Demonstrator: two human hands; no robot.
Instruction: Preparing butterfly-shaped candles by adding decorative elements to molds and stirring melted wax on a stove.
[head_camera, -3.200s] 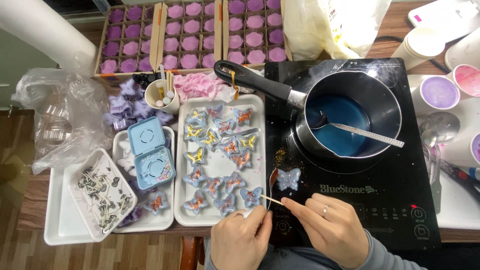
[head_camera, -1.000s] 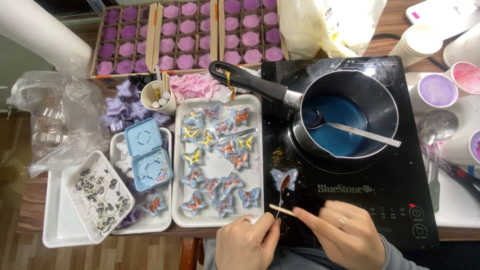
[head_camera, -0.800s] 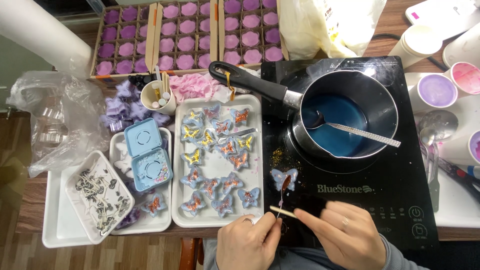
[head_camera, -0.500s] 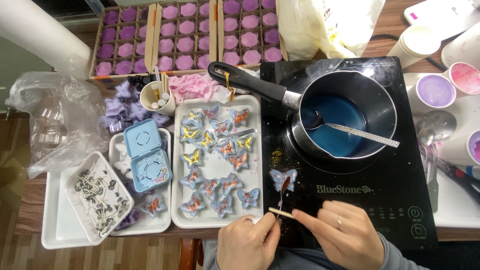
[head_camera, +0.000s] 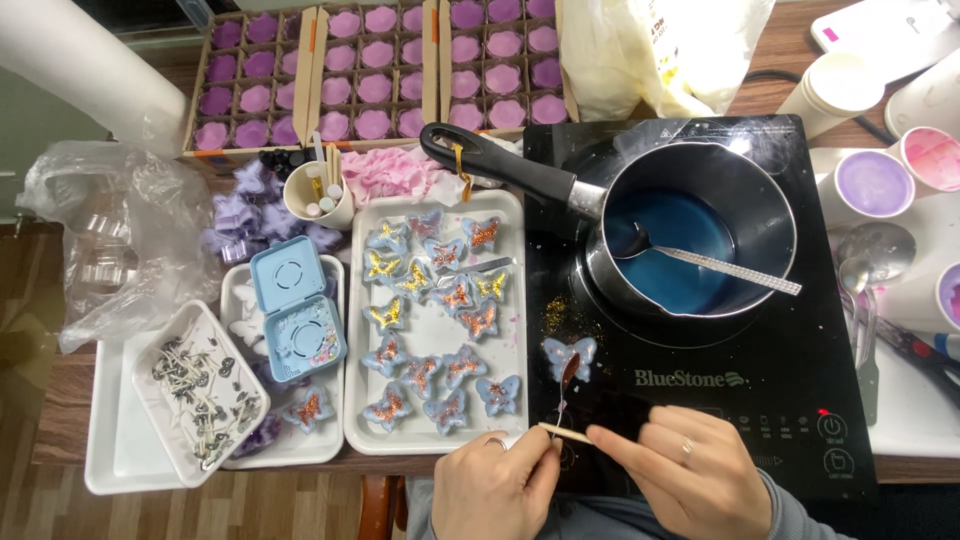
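Observation:
A pale blue butterfly-shaped wax piece (head_camera: 570, 354) lies on the black induction cooktop (head_camera: 760, 400), with gold glitter scattered beside it. My left hand (head_camera: 495, 490) pinches a small thin spoon (head_camera: 563, 392) whose tip hovers over the butterfly's middle. My right hand (head_camera: 680, 470) holds a short wooden stick (head_camera: 563, 432) crosswise against the spoon's handle. To the left, a white tray (head_camera: 435, 335) carries several blue butterflies topped with gold and orange glitter.
A black-handled saucepan (head_camera: 700, 190) of blue liquid with a spoon in it sits on the cooktop. Cups of purple and pink wax (head_camera: 875, 185) stand to the right. Further left are a blue case (head_camera: 295, 320), a dish of wick tabs (head_camera: 200, 395) and boxes of purple and pink candles (head_camera: 380, 70).
Both hands have drifted slightly right along the front edge. The spoon tip has come over the butterfly on the cooktop. Nothing else has moved.

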